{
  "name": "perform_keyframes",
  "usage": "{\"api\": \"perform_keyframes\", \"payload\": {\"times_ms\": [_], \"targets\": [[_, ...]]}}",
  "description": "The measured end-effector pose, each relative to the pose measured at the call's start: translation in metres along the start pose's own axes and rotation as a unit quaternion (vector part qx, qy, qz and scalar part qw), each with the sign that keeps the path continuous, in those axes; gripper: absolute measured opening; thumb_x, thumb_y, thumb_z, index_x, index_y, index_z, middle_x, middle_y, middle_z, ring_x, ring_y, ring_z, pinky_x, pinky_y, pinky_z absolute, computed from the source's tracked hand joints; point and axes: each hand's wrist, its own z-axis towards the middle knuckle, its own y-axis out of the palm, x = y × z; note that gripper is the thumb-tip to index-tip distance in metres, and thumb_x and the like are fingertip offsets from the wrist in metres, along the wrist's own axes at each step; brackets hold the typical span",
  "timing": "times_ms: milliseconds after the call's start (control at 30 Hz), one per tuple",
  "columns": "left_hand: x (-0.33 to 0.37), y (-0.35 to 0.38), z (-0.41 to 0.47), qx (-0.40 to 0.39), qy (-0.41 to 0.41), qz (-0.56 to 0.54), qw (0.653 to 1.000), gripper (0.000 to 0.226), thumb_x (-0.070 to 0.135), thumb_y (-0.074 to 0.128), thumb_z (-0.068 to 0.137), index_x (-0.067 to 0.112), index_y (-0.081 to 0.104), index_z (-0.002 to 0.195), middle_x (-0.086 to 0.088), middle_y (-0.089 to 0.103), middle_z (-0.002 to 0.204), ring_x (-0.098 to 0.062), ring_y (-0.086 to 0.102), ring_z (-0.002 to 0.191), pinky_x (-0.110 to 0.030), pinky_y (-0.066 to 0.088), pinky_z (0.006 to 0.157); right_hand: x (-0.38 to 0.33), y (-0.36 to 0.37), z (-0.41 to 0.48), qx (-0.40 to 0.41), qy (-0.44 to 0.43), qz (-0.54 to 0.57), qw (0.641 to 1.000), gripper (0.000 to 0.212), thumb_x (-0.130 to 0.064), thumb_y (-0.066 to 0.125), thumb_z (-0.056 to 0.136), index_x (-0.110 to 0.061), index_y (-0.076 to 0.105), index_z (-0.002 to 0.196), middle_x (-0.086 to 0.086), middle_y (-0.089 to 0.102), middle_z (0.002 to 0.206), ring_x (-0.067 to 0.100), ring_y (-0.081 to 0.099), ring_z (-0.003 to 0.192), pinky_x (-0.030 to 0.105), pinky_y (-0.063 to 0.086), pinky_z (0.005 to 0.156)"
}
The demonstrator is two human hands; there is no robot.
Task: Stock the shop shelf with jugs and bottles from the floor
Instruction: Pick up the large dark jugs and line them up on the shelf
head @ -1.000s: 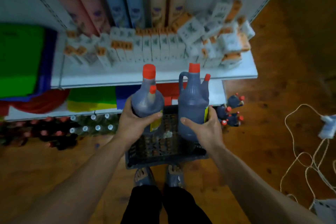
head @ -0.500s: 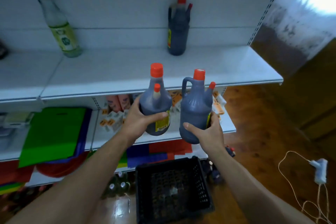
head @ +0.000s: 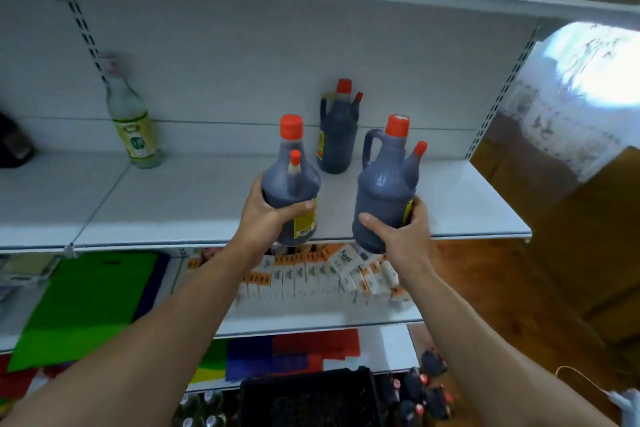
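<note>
Left grip (head: pixel 266 215): fingers curled round the lower body of the left jug (head: pixel 291 184), upright. Right grip (head: pixel 401 236): curled round the right jug (head: pixel 384 191), handle toward 9 o'clock. Both jugs are at the front lip of the white shelf (head: pixel 173 198), apparently not yet seated. Shelved jug (head: pixel 337 135): 12 o'clock, near the back panel. Recommended: clear the lip, set bases flat beside the shelved jug, release one at a time.

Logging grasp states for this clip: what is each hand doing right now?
Left hand: grips the left jug.
Right hand: grips the right jug.
</note>
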Motion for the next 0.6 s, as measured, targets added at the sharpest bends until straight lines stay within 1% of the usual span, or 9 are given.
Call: {"api": "perform_keyframes", "payload": {"times_ms": [100,133,233,300,367,400,433,533,600], "targets": [[-0.009,0.010,0.016,0.033,-0.004,0.007,0.999,0.087,0.019,0.089,0.060,0.023,0.042,0.134,-0.003,0.060,0.125,-0.024,0.060,0.112,-0.043,0.052,0.094,0.005,0.001,0.029,-0.001,0.009,0.013,1.000,0.077,-0.019,0.085,0.070,-0.023,0.040,0.133,-0.006,0.056,0.119,0.008,0.059,0.100,0.014,0.053,0.058],[-0.013,0.013,0.022,0.042,-0.006,0.011,0.999,0.085,0.016,0.087,0.063,0.023,0.041,0.134,-0.003,0.059,0.126,-0.024,0.059,0.113,-0.042,0.052,0.094,0.009,0.001,0.038,-0.003,0.008,0.005,1.000,0.078,-0.020,0.085,0.070,-0.023,0.040,0.133,-0.005,0.056,0.121,0.009,0.059,0.101,0.015,0.054,0.060],[-0.021,0.022,0.035,0.075,-0.011,0.007,0.997,0.082,0.014,0.085,0.066,0.024,0.040,0.133,-0.001,0.057,0.125,-0.022,0.057,0.110,-0.034,0.051,0.089,0.023,-0.002,0.062,-0.009,0.007,-0.017,1.000,0.081,-0.023,0.086,0.069,-0.025,0.038,0.134,-0.006,0.054,0.125,0.015,0.057,0.110,0.022,0.054,0.078],[-0.023,0.026,0.047,0.092,-0.012,-0.003,0.996,0.081,0.013,0.085,0.066,0.025,0.039,0.132,0.001,0.058,0.123,-0.020,0.058,0.108,-0.030,0.050,0.085,0.031,0.000,0.075,-0.010,0.014,-0.016,1.000,0.082,-0.022,0.085,0.069,-0.024,0.037,0.136,-0.006,0.053,0.125,0.016,0.056,0.112,0.024,0.053,0.084],[-0.024,0.030,0.059,0.087,-0.014,0.004,0.996,0.080,0.012,0.084,0.067,0.028,0.037,0.130,0.007,0.057,0.117,-0.013,0.058,0.105,-0.025,0.049,0.080,0.036,0.003,0.088,-0.007,0.026,0.000,1.000,0.084,-0.020,0.085,0.070,-0.023,0.035,0.138,-0.005,0.054,0.128,0.017,0.056,0.114,0.034,0.053,0.093],[-0.025,0.031,0.065,0.082,-0.012,0.010,0.997,0.079,0.011,0.083,0.068,0.029,0.036,0.130,0.010,0.057,0.114,-0.008,0.057,0.102,-0.022,0.049,0.077,0.038,0.004,0.094,-0.006,0.029,0.003,1.000,0.085,-0.019,0.085,0.070,-0.023,0.034,0.139,-0.005,0.054,0.129,0.016,0.056,0.113,0.036,0.052,0.096],[-0.024,0.033,0.069,0.077,-0.006,0.015,0.997,0.078,0.010,0.082,0.070,0.029,0.035,0.129,0.012,0.056,0.112,-0.005,0.056,0.100,-0.020,0.048,0.075,0.040,0.004,0.100,-0.005,0.031,0.006,0.999,0.086,-0.018,0.084,0.070,-0.023,0.034,0.139,-0.005,0.054,0.129,0.014,0.056,0.110,0.033,0.052,0.096],[-0.026,0.034,0.086,0.075,-0.001,0.053,0.996,0.065,0.008,0.079,0.074,0.032,0.040,0.120,0.012,0.058,0.108,-0.006,0.058,0.098,-0.017,0.049,0.076,0.044,0.004,0.118,-0.014,0.036,-0.008,0.999,0.088,-0.018,0.084,0.071,-0.023,0.031,0.140,-0.007,0.054,0.124,0.009,0.057,0.101,0.021,0.050,0.083],[-0.025,0.034,0.098,0.091,0.002,0.079,0.993,0.061,0.015,0.082,0.072,0.030,0.044,0.116,0.008,0.059,0.113,-0.014,0.058,0.104,-0.025,0.052,0.084,0.047,0.004,0.131,-0.011,0.043,-0.022,0.999,0.090,-0.024,0.085,0.069,-0.025,0.029,0.141,-0.005,0.053,0.127,0.017,0.056,0.109,0.028,0.051,0.087]]}}
